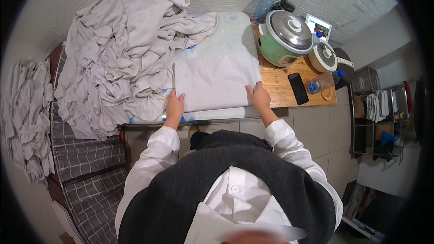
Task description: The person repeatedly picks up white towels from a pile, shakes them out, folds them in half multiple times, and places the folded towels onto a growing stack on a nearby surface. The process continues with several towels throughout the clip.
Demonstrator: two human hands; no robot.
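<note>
A folded white cloth (215, 83) lies flat on the pale, blue-patterned tabletop (234, 35) in front of me. My left hand (175, 107) is at its left edge near the front corner, thumb on top and fingers along the side. At the right edge my right hand (260, 99) takes the cloth between thumb and fingers. The undersides of both grips are hidden. Left of the cloth, a big heap of crumpled white cloths (115, 54) covers the table and hangs over its front edge.
On the wooden tabletop (276, 100) at right stand a green rice cooker (283, 49), a lidded pan (323, 57), a phone (298, 88), plastic bottles (263, 6) and a lit tablet (318, 26). A checked cushioned seat (90, 159) is at left, a metal rack (378, 123) at right.
</note>
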